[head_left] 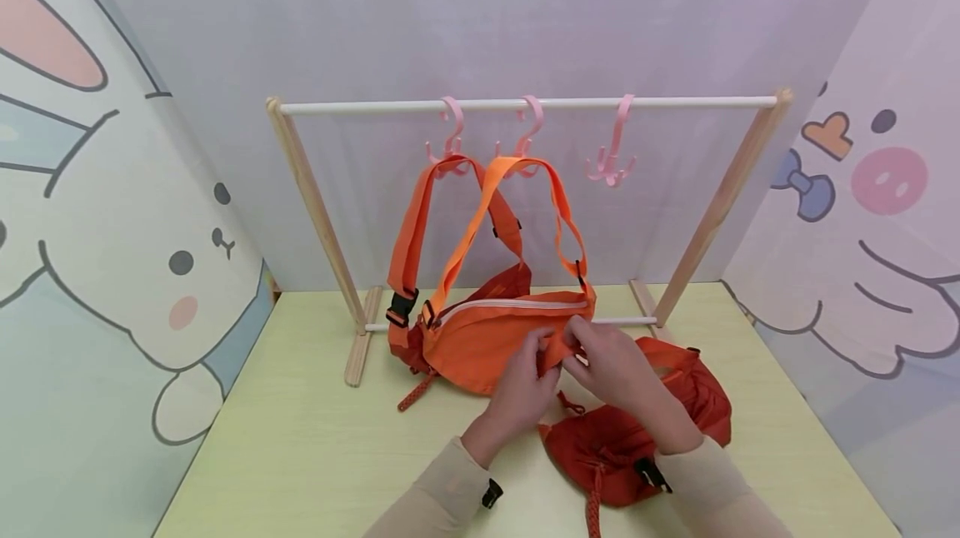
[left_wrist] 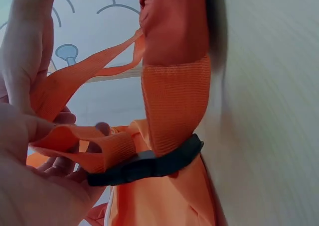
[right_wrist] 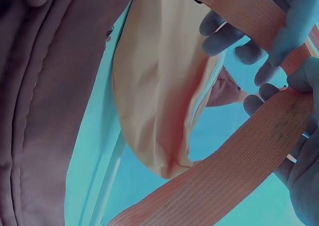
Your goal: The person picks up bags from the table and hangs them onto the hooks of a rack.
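Observation:
Both hands work on the orange strap (head_left: 553, 352) of a red waist bag (head_left: 618, 459) that lies on the table at the right front. My left hand (head_left: 521, 388) pinches a fold of the strap; in the left wrist view a black buckle (left_wrist: 144, 165) sits beside its fingers. Close by, my right hand (head_left: 611, 359) pinches another stretch of the webbing, which runs down in a band (right_wrist: 239, 156) in the right wrist view. Behind the hands, an orange waist bag (head_left: 472, 346) hangs by its strap from the middle pink hook (head_left: 531, 126).
A darker red-orange bag (head_left: 405, 351) hangs from the left pink hook (head_left: 453, 126), partly behind the orange one. The right pink hook (head_left: 617, 146) bears no bag. All hooks hang on the white rail (head_left: 360, 107) of a wooden-legged rack. A black clip (head_left: 491, 494) lies near the left sleeve.

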`<state>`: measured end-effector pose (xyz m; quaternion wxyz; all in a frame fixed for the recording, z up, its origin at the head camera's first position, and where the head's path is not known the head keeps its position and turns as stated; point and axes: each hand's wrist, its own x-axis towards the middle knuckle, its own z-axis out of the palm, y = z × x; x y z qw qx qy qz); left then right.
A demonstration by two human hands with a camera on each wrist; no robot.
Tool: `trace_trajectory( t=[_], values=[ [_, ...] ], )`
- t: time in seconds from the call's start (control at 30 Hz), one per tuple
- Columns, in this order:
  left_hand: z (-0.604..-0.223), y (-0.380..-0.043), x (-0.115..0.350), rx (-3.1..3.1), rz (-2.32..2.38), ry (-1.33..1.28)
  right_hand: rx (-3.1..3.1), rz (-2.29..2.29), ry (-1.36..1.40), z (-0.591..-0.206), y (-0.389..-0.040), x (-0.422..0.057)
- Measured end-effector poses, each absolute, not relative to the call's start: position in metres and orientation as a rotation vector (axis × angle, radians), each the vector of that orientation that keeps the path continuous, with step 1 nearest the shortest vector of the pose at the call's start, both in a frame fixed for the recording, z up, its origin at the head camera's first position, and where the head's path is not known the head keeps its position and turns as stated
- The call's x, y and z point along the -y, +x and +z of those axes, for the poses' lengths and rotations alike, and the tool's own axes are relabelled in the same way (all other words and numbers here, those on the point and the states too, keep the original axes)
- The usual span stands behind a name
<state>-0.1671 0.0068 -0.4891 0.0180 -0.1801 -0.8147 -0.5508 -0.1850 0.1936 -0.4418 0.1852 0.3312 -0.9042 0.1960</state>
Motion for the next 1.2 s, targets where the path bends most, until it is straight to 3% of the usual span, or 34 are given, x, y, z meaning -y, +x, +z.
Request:
trace_trajectory(
  t=[0.37, 1.2],
  values=[
    [-0.475, -0.165, 0.005, 2.405, -1.941, -0.417, 2.603, 0.667, 0.877, -0.442, -0.189, -0.194],
    [-0.446, -0.174, 0.049, 2.569, -1.305, -0.487, 2.656, 0.817, 0.800, -0.418, -0.214, -0.256]
  ],
)
